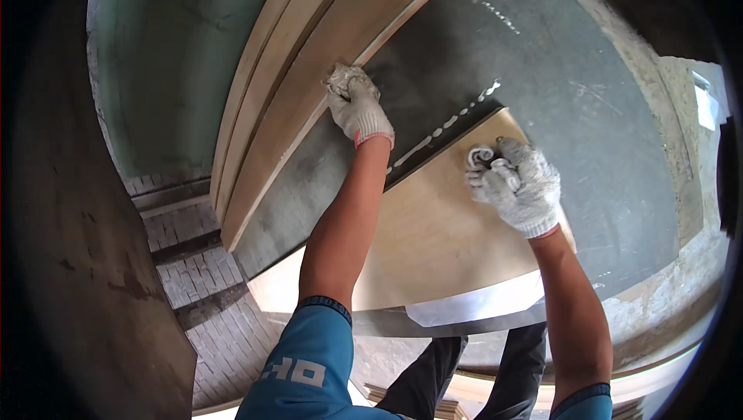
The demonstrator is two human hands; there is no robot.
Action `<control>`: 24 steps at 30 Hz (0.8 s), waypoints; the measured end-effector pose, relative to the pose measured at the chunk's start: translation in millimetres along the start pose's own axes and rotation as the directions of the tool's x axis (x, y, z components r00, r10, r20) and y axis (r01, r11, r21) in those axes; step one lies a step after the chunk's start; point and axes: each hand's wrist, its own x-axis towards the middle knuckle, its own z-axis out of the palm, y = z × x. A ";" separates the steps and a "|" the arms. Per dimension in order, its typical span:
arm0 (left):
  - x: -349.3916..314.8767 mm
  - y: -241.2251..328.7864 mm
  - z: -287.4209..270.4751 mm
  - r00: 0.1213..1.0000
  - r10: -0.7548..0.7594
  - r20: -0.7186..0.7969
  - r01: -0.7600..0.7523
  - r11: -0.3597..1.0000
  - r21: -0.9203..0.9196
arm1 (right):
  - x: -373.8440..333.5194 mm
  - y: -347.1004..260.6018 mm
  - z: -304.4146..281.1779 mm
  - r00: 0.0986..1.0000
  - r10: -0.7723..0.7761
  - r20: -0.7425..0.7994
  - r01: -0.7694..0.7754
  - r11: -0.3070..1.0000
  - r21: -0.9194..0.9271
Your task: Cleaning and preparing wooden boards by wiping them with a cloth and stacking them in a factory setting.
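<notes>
Both of my hands wear white knit gloves. My left hand (357,107) is closed, bunched at the near edge of a long wooden board (364,6) on the left. What its fingers hold, if anything, I cannot make out. Over a pale wooden panel (441,227) is my right hand (518,184), its fingers curled near the panel's far right corner. A small rolled whitish shape shows at its fingertips; whether it is a rag or glove fabric is unclear. Beyond the panel's far edge, a broken line of white blobs (445,126) runs across the dark grey tabletop (611,141).
More long boards (259,41) lie side by side at the left. A second row of white spots (501,18) marks the tabletop farther off. A white sheet (480,302) shows under the panel's near edge. Brown boarding (93,265) stands at far left, beside a block-paved floor (224,343).
</notes>
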 end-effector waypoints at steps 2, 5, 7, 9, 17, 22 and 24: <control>-0.5 -16.7 34.9 0.993 0.000 -0.119 0.002 1.000 0.016 | -2.4 4.8 -3.3 0.998 0.055 0.000 -0.055 0.998 0.029; 27.4 -41.6 62.2 0.948 0.156 -0.277 -0.131 0.986 0.106 | 3.2 -1.4 -7.3 1.000 0.013 -0.028 -0.011 0.999 0.053; 32.1 -55.5 83.4 0.918 0.269 -0.290 -0.230 0.960 0.162 | -0.8 0.1 -6.1 0.986 0.117 -0.116 -0.102 0.986 0.129; 19.3 -71.9 109.4 0.984 0.158 -0.075 -0.173 0.797 -0.579 | -6.4 7.9 -6.1 0.977 0.147 -0.151 -0.126 0.982 0.143; -47.7 -24.3 213.5 0.973 0.126 0.192 -0.114 0.991 -0.076 | -13.8 15.6 -1.6 0.931 0.253 -0.263 -0.188 0.950 0.249; -62.9 29.9 202.1 0.706 -0.095 0.702 0.170 0.985 -0.037 | -5.5 3.2 -1.6 0.909 0.292 -0.298 -0.202 0.933 0.297; -68.6 31.5 175.8 0.666 -0.082 0.741 0.286 0.946 -0.152 | -8.7 6.5 -1.2 0.906 0.321 -0.274 -0.248 0.930 0.272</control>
